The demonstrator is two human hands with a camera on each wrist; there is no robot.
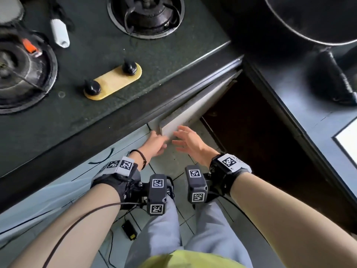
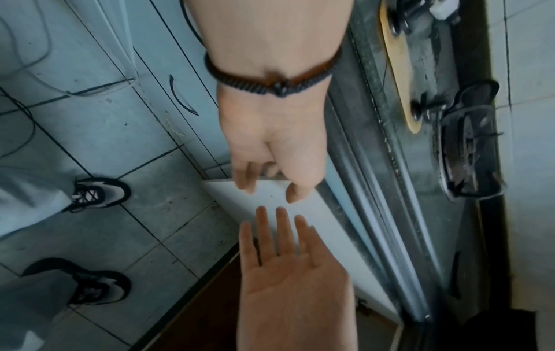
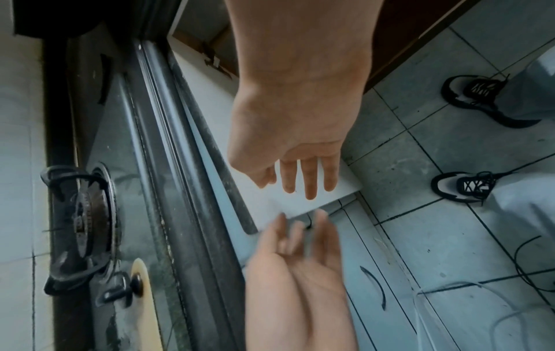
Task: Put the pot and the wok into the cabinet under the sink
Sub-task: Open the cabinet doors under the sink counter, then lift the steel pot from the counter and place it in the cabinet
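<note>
The black wok [image 1: 309, 20] sits on the counter at the top right, its handle [image 1: 332, 78] pointing toward me. I cannot make out the pot. Below the counter edge a white cabinet door [image 1: 193, 111] stands partly swung out, showing the dark cabinet inside [image 1: 251, 122]. My left hand [image 1: 157, 142] [image 2: 270, 171] is at the door's free edge with loosely curled fingers, not clasped around it. My right hand [image 1: 189, 141] [image 3: 294, 166] is flat and spread just over the door's face [image 3: 279, 201]. Neither hand holds anything.
The stove top carries two burners [image 1: 146, 14] [image 1: 17, 72], a tan knob panel [image 1: 113, 80], a white tube [image 1: 59, 32] and an orange lighter [image 1: 31, 47]. A shut cabinet door with a curved handle [image 2: 180, 95] is to the left. A black adapter [image 1: 129, 230] and cables lie on the tiled floor.
</note>
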